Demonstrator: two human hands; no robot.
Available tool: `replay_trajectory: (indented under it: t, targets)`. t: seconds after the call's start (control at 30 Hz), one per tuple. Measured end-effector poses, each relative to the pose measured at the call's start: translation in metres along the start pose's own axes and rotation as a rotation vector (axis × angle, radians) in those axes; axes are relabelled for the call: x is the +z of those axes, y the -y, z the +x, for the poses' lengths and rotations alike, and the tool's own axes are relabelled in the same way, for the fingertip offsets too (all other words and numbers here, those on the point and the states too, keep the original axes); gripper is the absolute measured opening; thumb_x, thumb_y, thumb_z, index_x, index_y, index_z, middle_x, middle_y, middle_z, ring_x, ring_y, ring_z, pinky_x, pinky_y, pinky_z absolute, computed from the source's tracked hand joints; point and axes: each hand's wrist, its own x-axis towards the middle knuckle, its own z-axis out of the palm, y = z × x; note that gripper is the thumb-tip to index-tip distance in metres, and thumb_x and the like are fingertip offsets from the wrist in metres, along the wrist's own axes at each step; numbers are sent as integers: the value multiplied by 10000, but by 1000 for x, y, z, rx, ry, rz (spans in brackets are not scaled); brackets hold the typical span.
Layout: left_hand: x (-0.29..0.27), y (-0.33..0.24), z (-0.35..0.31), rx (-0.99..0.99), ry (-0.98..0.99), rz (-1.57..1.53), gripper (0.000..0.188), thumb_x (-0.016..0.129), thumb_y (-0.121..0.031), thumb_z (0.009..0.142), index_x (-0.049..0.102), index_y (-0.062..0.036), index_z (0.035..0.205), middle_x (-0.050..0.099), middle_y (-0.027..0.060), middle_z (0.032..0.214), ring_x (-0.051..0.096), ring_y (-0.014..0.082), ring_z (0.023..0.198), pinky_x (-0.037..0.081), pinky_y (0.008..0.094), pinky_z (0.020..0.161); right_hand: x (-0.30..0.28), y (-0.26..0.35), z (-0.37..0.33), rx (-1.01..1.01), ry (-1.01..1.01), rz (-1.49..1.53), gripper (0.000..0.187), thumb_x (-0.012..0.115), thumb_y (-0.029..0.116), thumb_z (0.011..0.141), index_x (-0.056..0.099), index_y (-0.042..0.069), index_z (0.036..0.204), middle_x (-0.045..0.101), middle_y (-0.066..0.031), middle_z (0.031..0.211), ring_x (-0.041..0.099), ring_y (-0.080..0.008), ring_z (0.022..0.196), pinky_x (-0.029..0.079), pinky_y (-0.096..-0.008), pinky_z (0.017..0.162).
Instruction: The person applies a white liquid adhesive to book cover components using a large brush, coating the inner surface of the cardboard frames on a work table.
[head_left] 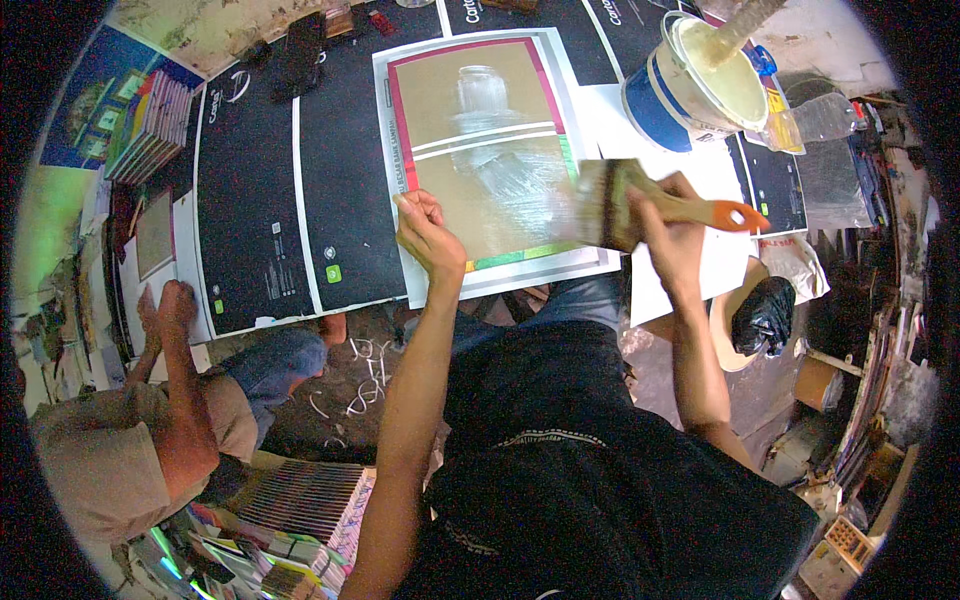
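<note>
Your right hand (668, 232) is wrapped round the flat paintbrush (612, 205) near its bristles, probably for control, by the streaked brown board's (500, 185) right edge. Your left hand (430, 235) curls loosely opposite (I can't tell whether it pinches anything). The bucket (655, 105) stands near, presumably for dipping.

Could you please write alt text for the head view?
A person's right hand holds a wide brush with an orange-tipped handle at the right edge of a brown sheet streaked with white; the left hand is by its left edge. A blue-and-white bucket stands at upper right; another person is at left.
</note>
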Motion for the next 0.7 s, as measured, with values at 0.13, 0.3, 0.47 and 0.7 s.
replay_trajectory:
  t: [0.13,0.3,0.47,0.7]
  targets:
    - [1,-2,0,68,50,107,565,271,-424,1014,481,-29,669,364,3,527,328,101,485,236,281,464,70,-16,16,-120,140,-67,259,678,231,802,531,20,830,545,-107,702,548,-201,669,448,-343,626]
    - [0,-6,-1,83,35,121,577,268,-448,1010,493,-35,676,361,-10,513,326,95,484,230,277,468,27,-39,21,-185,188,-371,229,667,246,824,596,28,830,554,-148,722,584,-272,656,459,-382,617]
    - [4,-6,-1,55,31,120,546,273,-397,1013,491,-10,695,371,7,531,352,116,498,261,296,472,-20,-17,18,-114,-72,-294,211,680,177,830,555,20,765,577,-75,652,552,-133,557,440,-295,522]
    - [4,0,-3,93,56,174,560,257,-465,1011,490,-61,702,382,-14,542,336,96,506,250,269,482,80,-16,8,-291,195,-161,259,694,226,791,518,50,860,601,-139,713,619,-278,654,473,-395,592]
